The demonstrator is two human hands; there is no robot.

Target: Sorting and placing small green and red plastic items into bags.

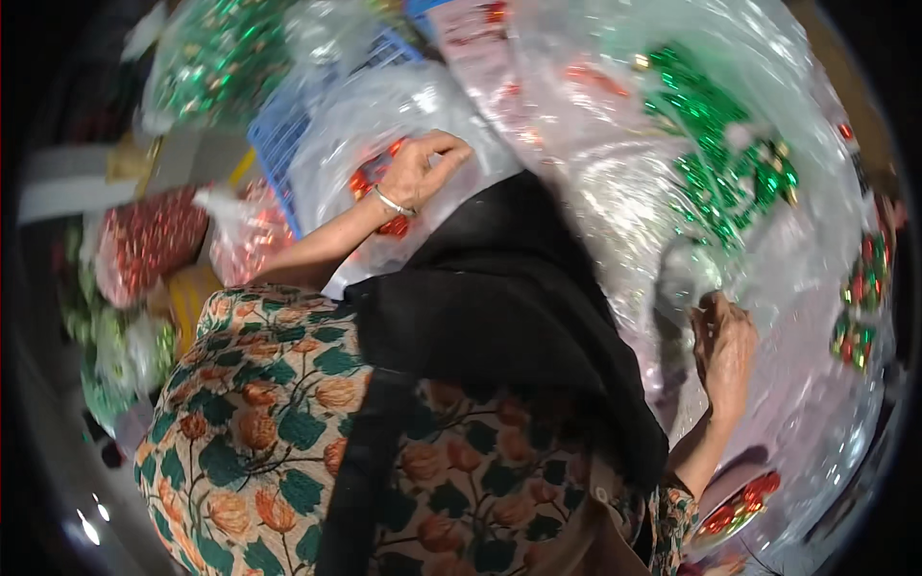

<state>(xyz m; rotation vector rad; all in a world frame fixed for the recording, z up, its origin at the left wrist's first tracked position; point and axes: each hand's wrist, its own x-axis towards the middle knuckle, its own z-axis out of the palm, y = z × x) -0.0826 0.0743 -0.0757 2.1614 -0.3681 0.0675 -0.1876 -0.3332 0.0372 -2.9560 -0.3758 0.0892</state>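
Note:
My left hand (419, 173), with a bracelet at the wrist, hovers over a blue basket (279, 134) lined with a clear plastic bag (331, 120). Its thumb and finger come together in a pinch; what they hold, if anything, does not show. Below that hand, shiny red pieces (363, 180) lie inside the bag. On the right, my right hand (725, 348) is curled, fingertips pressed together, over a plastic-covered surface (615, 182). Anything in its fingers is too small or hidden to make out. Shiny green tinsel-like pieces (715, 115) with gold bits lie beyond it.
A bag of green shiny pieces (221, 67) stands at the far left. Bags of red shiny pieces (152, 240) sit below it. Red-and-green pieces (740, 504) lie near my right forearm, with more bundles (864, 288) along the right edge. Black cloth (499, 307) covers my lap.

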